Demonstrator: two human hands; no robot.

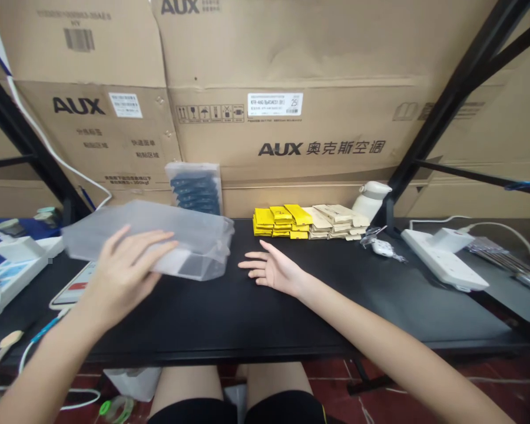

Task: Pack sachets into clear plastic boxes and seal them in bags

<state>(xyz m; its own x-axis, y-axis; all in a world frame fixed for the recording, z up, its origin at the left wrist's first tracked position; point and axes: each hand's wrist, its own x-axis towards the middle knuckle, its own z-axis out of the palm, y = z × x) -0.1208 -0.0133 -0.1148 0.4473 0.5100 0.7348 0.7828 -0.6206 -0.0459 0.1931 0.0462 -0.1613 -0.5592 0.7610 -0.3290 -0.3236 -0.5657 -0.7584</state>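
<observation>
My left hand (135, 265) grips a translucent plastic box (194, 238), with its fingers spread over the near side. The box lies tilted on its side above the black table; whether it touches the tabletop I cannot tell. To its right, my right hand (276, 270) is open over the table, fingers pointing left and nothing in them. Behind that hand sit stacked yellow packets (282, 221) and, beside them, stacked beige packets (333, 219). Another clear box (196, 188) stands upright at the back, with dark blue packets inside.
White power strips lie at the left (15, 265) and right (446, 259). A phone (73, 288) rests partly behind my left arm. A white bottle (371, 200) and an earphone case (383, 248) are at the back right. Cardboard (327, 59) forms the rear wall between black metal posts.
</observation>
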